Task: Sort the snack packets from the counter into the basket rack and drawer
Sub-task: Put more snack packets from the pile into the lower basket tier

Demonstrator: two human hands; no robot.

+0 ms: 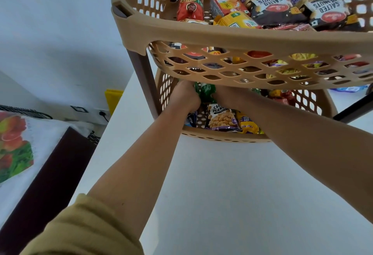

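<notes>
A tan plastic basket rack stands on the white counter (pixel 232 184). Its upper basket (pixel 222 32) holds red, yellow and black salted-peanut packets. Both my arms reach into the lower basket (pixel 222 138) under it. My left hand (pixel 184 97) is closed on a green packet (pixel 204 92) at the lower basket's back left. My right hand is hidden behind the upper basket's lattice; only its wrist (pixel 228 95) shows beside the green packet. A salted peanuts packet (pixel 221 118) and a yellow packet (pixel 248 124) lie at the lower basket's front.
A dark brown rack post (pixel 144 79) stands at the left corner. Left of the counter lie a dark table edge with a fruit-print cloth (pixel 15 145), a yellow object (pixel 113 99) and a wall socket (pixel 103 113). A blue packet (pixel 349 89) lies on the counter at far right.
</notes>
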